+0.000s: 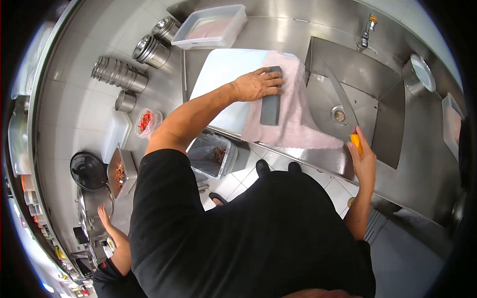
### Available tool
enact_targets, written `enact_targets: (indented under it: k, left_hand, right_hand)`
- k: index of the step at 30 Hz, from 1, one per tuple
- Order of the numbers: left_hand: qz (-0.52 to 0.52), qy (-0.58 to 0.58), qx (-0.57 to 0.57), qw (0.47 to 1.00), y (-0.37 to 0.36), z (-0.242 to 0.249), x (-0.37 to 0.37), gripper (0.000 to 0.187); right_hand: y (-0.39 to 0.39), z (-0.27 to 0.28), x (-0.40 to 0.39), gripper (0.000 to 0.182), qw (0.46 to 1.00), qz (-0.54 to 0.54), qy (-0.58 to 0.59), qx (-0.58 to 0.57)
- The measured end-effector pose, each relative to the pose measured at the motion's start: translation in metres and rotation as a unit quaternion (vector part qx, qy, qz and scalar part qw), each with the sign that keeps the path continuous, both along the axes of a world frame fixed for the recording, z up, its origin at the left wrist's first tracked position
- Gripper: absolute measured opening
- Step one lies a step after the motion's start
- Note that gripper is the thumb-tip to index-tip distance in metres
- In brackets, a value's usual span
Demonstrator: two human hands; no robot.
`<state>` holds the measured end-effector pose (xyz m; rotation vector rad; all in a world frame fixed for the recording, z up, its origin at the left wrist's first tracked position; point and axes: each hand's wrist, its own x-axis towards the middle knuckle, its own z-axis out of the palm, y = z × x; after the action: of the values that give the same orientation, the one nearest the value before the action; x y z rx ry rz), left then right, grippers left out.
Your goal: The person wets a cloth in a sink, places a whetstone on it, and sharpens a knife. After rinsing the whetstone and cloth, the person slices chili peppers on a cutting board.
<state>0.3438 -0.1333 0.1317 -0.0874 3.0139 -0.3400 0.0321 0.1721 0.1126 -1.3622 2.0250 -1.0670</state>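
Observation:
A dark grey whetstone (270,110) lies lengthwise on a pink cloth (293,94). The cloth drapes over the right side of a white cutting board (226,67) and hangs down toward the sink's front edge. My left hand (258,84) grips the upper part of the stone, fingers laid across it. In my right hand (365,156) is a long knife (344,97), held by its orange handle with the fingers wrapped round it. Its blade points up and away over the sink (323,111), apart from the stone.
Behind the board stands a plastic tub (213,27). A faucet (366,35) and a metal pot (418,74) are beyond the sink. Steel containers (119,72) line the left wall. Below the counter is a lined bin (211,154). A co-worker's arm (117,238) reaches in at lower left.

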Motion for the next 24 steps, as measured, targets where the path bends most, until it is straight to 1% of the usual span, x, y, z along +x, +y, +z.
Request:
enact_targets:
  k: [1,4,6,7,8,9,11,12,13,15,17,18,20,21,22,23,24]
  left_hand:
    - [-0.005,0.004,-0.009,1.0,-0.001,0.005,0.001,0.043]
    - [0.056,0.049,0.02,0.997,0.013,0.035,0.014,0.052]
    - [0.193,0.087,0.065,0.975,0.03,0.055,0.023,0.057]
    - [0.262,0.107,0.085,0.955,0.038,0.061,0.025,0.06]
    - [0.322,0.125,0.112,0.932,0.045,0.062,0.025,0.058]
    - [0.388,0.147,0.147,0.898,0.053,0.059,0.022,0.06]
    - [0.516,0.187,0.216,0.808,0.068,0.048,0.01,0.069]
    - [0.567,0.203,0.254,0.757,0.069,0.036,0.005,0.083]
    - [0.606,0.208,0.278,0.716,0.069,0.026,-0.002,0.083]
    - [0.621,0.207,0.31,0.69,0.066,0.011,-0.014,0.084]
    - [0.642,0.214,0.302,0.672,0.069,-0.004,-0.03,0.083]
    - [0.65,0.217,0.298,0.664,0.07,-0.008,-0.032,0.083]
    - [0.634,0.289,0.32,0.642,0.072,-0.011,-0.026,0.082]
    - [0.623,0.324,0.33,0.631,0.072,-0.01,-0.023,0.081]
    - [0.614,0.353,0.29,0.644,0.072,-0.008,-0.018,0.078]
    - [0.589,0.348,0.298,0.666,0.074,0.005,-0.012,0.075]
    - [0.538,0.363,0.242,0.721,0.073,-0.001,-0.009,0.073]
  right_hand:
    - [0.01,-0.006,-0.002,0.05,1.0,-0.002,-0.018,-0.001]
    - [0.032,-0.019,-0.009,0.05,0.999,-0.016,-0.033,0.009]
    - [0.038,-0.024,-0.011,0.05,0.999,-0.025,-0.037,0.013]
    - [0.038,-0.025,-0.011,0.05,0.999,-0.03,-0.042,0.008]
    - [0.037,-0.023,-0.011,0.05,0.998,-0.034,-0.045,0.002]
    - [0.034,-0.02,-0.011,0.05,0.999,-0.037,-0.037,0.004]
    - [0.022,-0.012,-0.007,0.05,0.999,-0.039,-0.023,0.012]
    - [0.015,-0.009,-0.005,0.05,1.0,-0.025,-0.013,0.005]
    - [0.008,-0.005,-0.002,0.051,1.0,-0.01,-0.003,-0.002]
    - [-0.006,-0.003,0.004,0.051,0.999,0.025,0.021,-0.012]
    - [-0.018,-0.005,0.009,0.053,0.996,0.066,0.053,-0.016]
    - [-0.023,-0.007,0.011,0.053,0.993,0.081,0.086,-0.017]
    - [-0.031,-0.009,0.015,0.054,0.982,0.107,0.151,-0.019]
    - [-0.034,-0.007,0.016,0.054,0.98,0.118,0.158,-0.01]
    - [-0.035,-0.004,0.018,0.054,0.978,0.128,0.164,0.0]
    - [-0.036,-0.002,0.019,0.055,0.976,0.138,0.169,0.011]
    - [-0.038,-0.001,0.021,0.055,0.972,0.146,0.184,0.026]
